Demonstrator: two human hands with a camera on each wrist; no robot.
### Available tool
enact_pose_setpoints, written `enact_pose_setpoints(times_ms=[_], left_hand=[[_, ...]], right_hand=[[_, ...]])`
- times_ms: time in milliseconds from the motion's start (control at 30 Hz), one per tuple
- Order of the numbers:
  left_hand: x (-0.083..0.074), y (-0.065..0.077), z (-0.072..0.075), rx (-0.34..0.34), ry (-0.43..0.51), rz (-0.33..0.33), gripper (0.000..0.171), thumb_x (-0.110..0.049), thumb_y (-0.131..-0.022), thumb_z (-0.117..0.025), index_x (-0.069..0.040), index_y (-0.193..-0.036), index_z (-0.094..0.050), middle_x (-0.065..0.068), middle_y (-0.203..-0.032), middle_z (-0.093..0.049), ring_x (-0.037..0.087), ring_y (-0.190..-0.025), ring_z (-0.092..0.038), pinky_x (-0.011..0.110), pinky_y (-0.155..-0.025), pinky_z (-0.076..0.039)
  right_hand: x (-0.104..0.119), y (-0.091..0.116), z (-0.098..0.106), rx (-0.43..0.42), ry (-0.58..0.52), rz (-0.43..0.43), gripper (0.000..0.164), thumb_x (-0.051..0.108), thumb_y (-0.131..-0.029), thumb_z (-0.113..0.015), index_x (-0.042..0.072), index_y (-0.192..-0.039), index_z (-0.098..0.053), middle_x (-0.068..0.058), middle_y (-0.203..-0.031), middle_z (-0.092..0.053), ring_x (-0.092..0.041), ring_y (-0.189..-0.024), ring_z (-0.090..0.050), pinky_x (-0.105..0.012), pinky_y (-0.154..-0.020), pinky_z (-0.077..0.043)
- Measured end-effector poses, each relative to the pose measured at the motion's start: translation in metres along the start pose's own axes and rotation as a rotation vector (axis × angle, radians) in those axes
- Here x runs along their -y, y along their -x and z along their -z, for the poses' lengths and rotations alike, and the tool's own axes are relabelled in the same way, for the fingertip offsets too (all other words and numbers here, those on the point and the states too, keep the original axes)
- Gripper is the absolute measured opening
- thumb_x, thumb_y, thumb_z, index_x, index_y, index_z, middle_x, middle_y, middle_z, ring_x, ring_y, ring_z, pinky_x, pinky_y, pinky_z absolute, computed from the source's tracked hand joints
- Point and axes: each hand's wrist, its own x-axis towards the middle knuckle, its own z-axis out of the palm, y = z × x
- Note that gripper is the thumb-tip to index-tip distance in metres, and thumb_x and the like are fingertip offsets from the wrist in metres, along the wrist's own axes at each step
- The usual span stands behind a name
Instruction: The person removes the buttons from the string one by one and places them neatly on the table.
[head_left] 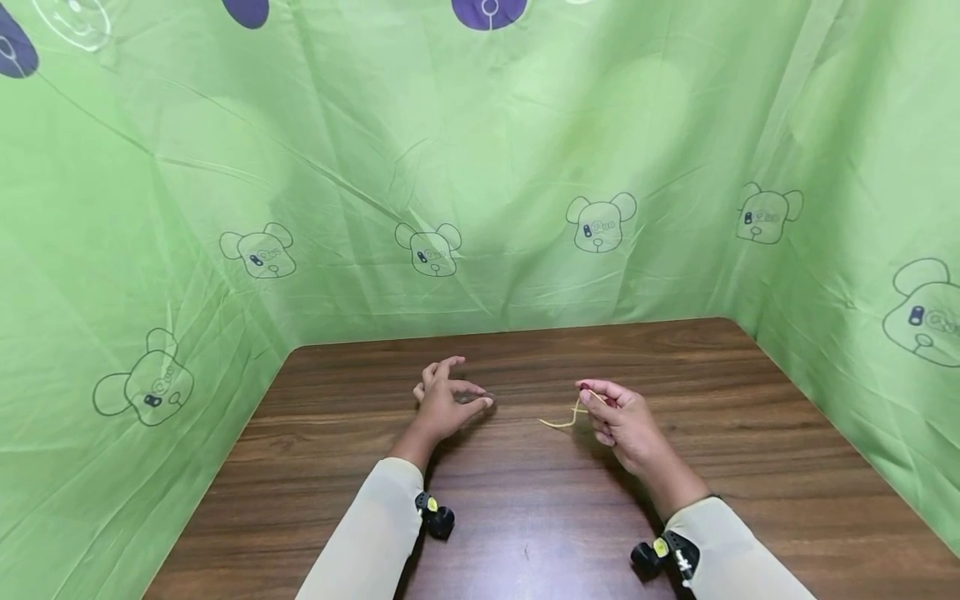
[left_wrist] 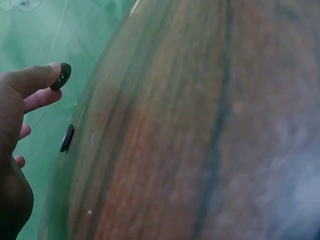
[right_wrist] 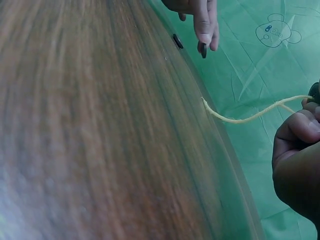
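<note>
My left hand (head_left: 446, 408) pinches a small dark round button (left_wrist: 61, 76) between thumb and forefinger, its other fingers spread apart. Holes show in the middle of that button. Below it in the left wrist view, a second dark button (left_wrist: 67, 138) lies on the tabletop, also seen beyond the table grain in the right wrist view. To the right, my right hand (head_left: 626, 425) grips a thin yellow string (head_left: 558, 425) whose loose end hangs toward the left. Something dark red (head_left: 584, 387) shows at its fingertips; it looks like a button, partly covered by the fingers.
A brown wood-grain table (head_left: 525, 517) lies under both hands. Green cloth (head_left: 495, 167) printed with bear faces surrounds its back and sides. Each wrist carries a small black camera, one on the left sleeve (head_left: 367, 533) and one on the right sleeve (head_left: 738, 550).
</note>
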Motion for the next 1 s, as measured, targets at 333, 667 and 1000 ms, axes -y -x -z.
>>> enact_pose_setpoints(times_ms=[333,667,1000], left_hand=[[0.013,-0.003,-0.001,0.038,0.008,0.028,0.014,-0.036,-0.090,-0.092,-0.025,-0.097,-0.088,0.004,-0.172,-0.041,0.047,-0.162,-0.014,0.070,-0.119,-0.004],[0.019,-0.009,-0.007,0.052,-0.005,0.029,0.013,-0.034,-0.088,-0.094,-0.024,-0.093,-0.087,0.004,-0.173,-0.040,0.047,-0.162,-0.014,0.066,-0.117,-0.005],[0.022,-0.009,-0.011,0.049,-0.034,0.030,0.016,-0.034,-0.088,-0.094,-0.022,-0.096,-0.087,0.006,-0.172,-0.042,0.048,-0.163,-0.013,0.066,-0.117,-0.006]], right_hand=[[0.000,-0.002,0.000,0.014,-0.001,0.002,0.026,0.012,-0.111,-0.063,0.032,-0.108,-0.080,0.014,-0.071,-0.050,0.000,-0.055,-0.038,-0.015,-0.049,-0.031],[-0.002,0.000,0.001,0.016,-0.019,0.003,0.027,0.007,-0.109,-0.065,0.029,-0.108,-0.081,0.014,-0.073,-0.053,0.001,-0.055,-0.038,-0.015,-0.049,-0.032],[-0.004,-0.001,0.001,0.016,-0.016,0.004,0.025,0.010,-0.110,-0.065,0.029,-0.109,-0.080,0.014,-0.074,-0.054,0.001,-0.056,-0.039,-0.015,-0.049,-0.032]])
